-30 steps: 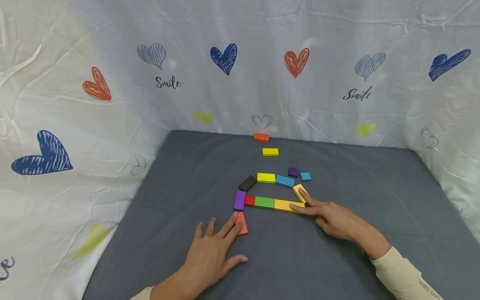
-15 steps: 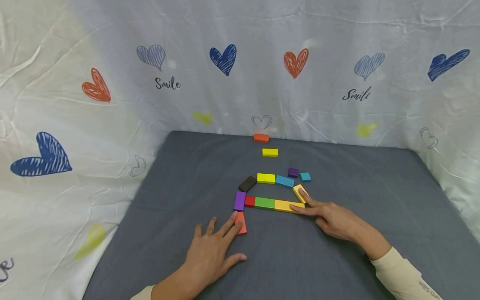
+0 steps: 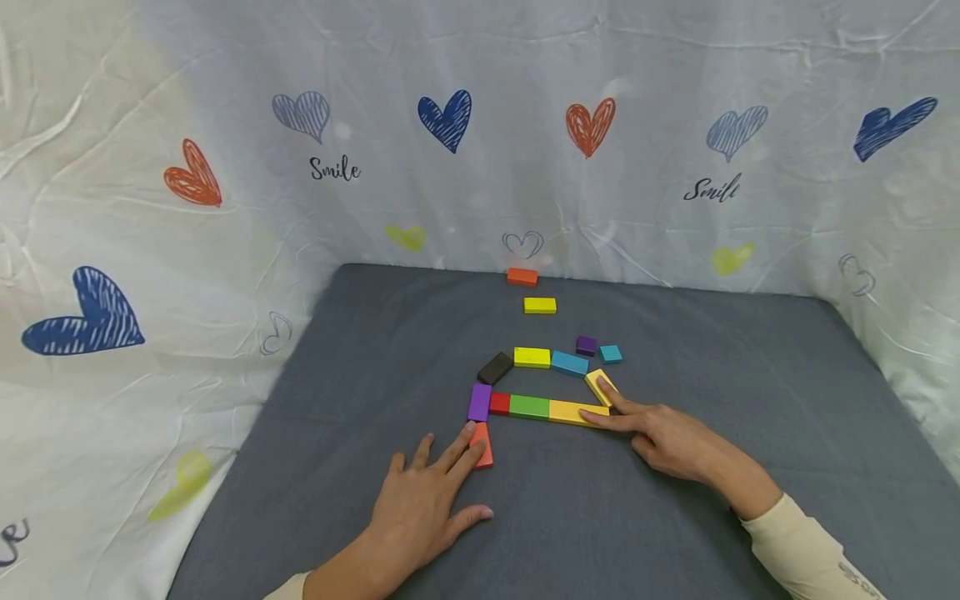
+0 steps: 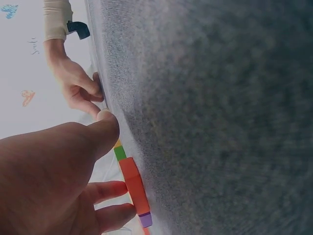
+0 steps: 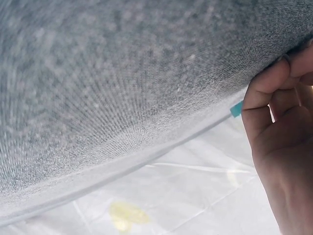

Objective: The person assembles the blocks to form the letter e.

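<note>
My left hand (image 3: pixel 416 508) lies spread, two fingertips on the coral block (image 3: pixel 484 450). That block's far end meets the purple block (image 3: pixel 479 402); in the left wrist view the coral block (image 4: pixel 134 186) shows beside the fingers. From the purple block a row runs right: a red block (image 3: pixel 499 403), a green block (image 3: pixel 529 407) and a yellow-orange block (image 3: pixel 567 411). My right hand (image 3: pixel 671 442) has two straight fingers out, one on the yellow-orange block's right end, the other on a slanted pale yellow block (image 3: pixel 596 380). Its remaining fingers are tucked under.
A black block (image 3: pixel 496 367), a yellow block (image 3: pixel 532 357) and a blue block (image 3: pixel 570 363) arch behind the row. Small dark purple (image 3: pixel 587 346) and teal (image 3: pixel 611 354) blocks lie past them. Farther back are another yellow block (image 3: pixel 540 306) and an orange block (image 3: pixel 522 277) by the curtain.
The coral block has slid slightly away from me, up against the purple block, under my left fingertips. My right hand stays where it was.
</note>
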A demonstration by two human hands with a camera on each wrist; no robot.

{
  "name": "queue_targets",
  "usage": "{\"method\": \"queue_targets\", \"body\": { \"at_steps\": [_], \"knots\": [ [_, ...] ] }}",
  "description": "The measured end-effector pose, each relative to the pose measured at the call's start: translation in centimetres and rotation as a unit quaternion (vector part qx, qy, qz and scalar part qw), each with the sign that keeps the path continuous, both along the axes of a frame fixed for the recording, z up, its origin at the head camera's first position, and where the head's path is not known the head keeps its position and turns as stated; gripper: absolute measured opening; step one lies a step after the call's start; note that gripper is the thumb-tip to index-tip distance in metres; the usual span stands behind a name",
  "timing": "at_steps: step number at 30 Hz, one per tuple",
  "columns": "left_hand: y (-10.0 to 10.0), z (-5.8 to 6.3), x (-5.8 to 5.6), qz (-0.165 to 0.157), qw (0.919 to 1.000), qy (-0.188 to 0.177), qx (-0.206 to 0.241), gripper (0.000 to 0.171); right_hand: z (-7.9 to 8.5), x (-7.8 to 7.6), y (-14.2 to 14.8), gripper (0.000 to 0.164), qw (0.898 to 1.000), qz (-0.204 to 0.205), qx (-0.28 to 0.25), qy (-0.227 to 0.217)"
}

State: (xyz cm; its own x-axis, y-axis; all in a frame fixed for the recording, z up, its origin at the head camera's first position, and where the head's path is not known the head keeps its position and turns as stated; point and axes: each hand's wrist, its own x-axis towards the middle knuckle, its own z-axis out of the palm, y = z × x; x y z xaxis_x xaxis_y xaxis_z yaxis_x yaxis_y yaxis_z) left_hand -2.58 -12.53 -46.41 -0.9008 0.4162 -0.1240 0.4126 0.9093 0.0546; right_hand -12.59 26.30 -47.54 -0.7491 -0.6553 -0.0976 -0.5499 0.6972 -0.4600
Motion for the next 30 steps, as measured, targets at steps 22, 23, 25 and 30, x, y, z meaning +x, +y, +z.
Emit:
{"method": "queue_targets", "body": {
  "at_steps": [22,23,25,30],
  "knots": [
    [-0.8,2.4,-2.1,-0.053,0.9820,0.158,0.089,0.089,0.0,0.0,0.0,0.084,1.000,0.002,-0.006,0.001],
    [-0.8,2.6,-2.3,-0.057,0.9799,0.162,0.102,0.088,0.0,0.0,0.0,0.084,1.000,0.002,-0.006,0.000],
    [-0.8,3.0,-2.9,-0.060,0.9788,0.155,0.120,0.085,0.0,0.0,0.0,0.084,1.000,0.003,-0.008,0.000],
    [-0.6,3.5,-4.1,-0.069,0.9736,0.143,0.164,0.073,0.0,0.0,0.1,0.083,1.000,0.008,-0.011,0.002]
  ]
}}
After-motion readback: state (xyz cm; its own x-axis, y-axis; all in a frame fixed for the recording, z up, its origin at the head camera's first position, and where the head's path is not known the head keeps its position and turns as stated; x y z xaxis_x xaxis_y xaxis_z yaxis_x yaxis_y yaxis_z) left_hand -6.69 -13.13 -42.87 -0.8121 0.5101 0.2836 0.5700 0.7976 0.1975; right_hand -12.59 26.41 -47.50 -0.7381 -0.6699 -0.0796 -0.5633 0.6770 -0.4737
